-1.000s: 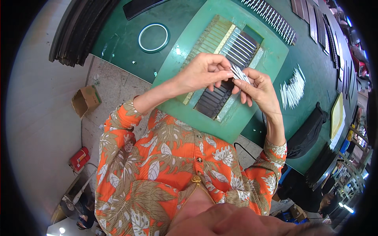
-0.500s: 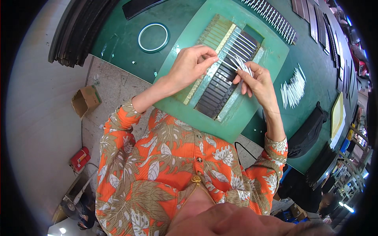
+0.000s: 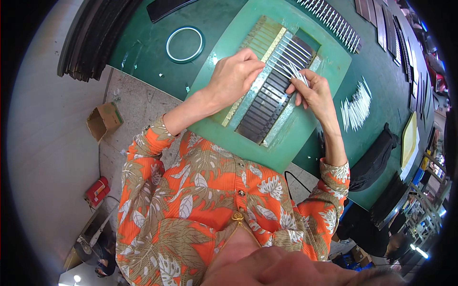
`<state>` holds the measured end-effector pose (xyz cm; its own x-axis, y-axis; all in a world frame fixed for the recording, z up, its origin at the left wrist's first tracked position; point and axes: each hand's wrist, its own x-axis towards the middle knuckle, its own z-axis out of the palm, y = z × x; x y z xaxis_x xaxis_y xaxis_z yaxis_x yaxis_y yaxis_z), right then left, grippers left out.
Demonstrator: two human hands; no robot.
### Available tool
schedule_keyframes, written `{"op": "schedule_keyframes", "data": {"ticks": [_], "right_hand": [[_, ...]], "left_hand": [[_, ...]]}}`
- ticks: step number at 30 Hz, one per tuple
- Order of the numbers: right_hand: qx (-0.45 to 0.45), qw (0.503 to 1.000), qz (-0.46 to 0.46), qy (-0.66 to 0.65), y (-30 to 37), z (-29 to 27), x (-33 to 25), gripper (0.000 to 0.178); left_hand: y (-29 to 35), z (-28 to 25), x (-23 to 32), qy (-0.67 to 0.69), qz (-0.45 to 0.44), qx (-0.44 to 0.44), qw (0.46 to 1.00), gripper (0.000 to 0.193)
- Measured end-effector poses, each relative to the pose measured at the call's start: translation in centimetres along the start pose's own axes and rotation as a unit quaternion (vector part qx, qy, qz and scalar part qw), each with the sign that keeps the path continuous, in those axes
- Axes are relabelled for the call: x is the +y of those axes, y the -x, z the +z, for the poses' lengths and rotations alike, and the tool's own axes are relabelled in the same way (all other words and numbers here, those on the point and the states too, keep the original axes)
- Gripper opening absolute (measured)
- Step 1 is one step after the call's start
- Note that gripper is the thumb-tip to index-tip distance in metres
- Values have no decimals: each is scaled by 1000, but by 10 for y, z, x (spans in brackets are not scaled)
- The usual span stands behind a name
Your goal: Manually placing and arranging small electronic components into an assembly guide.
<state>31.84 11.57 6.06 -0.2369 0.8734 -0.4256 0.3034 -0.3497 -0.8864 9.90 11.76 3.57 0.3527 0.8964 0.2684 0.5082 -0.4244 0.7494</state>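
My right hand [image 3: 311, 89] is closed round a small fanned bundle of thin white sticks [image 3: 296, 71], held over the right side of a slotted dark plate [image 3: 267, 102]. The thumb and forefinger of my left hand [image 3: 234, 78] pinch the left end of one thin white stick [image 3: 279, 71], which slants across the slots below the filled ones. Several white sticks [image 3: 292, 51] lie parallel in the upper slots, while the lower slots show dark. A ruler-like yellow strip [image 3: 261, 67] runs along the plate's left side. The plate is set in a green board [image 3: 272, 155].
On the green table, a loose pile of white sticks [image 3: 355, 107] lies to the right. A row of sticks on a dark strip [image 3: 331, 20] is beyond the board. A roll of tape [image 3: 169, 46], stacked dark strips [image 3: 90, 43] and a black pouch [image 3: 374, 162] surround it.
Both hands have shifted slightly; my right hand has moved a little to the right with its bundle. The pinched stick now lies more across the slots, close to the filled ones.
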Motion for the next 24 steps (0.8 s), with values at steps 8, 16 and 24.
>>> {"op": "schedule_keyframes", "data": {"ticks": [8, 16, 24], "right_hand": [[4, 1000, 7, 4, -2, -3, 0, 13], [40, 998, 13, 38, 13, -10, -3, 11], [-54, 995, 13, -80, 41, 14, -13, 12]], "left_hand": [[-4, 9, 6, -210, 161, -62, 962, 31], [-8, 18, 5, -198, 173, -19, 965, 28], [8, -8, 26, 399, -217, -189, 870, 18]]}}
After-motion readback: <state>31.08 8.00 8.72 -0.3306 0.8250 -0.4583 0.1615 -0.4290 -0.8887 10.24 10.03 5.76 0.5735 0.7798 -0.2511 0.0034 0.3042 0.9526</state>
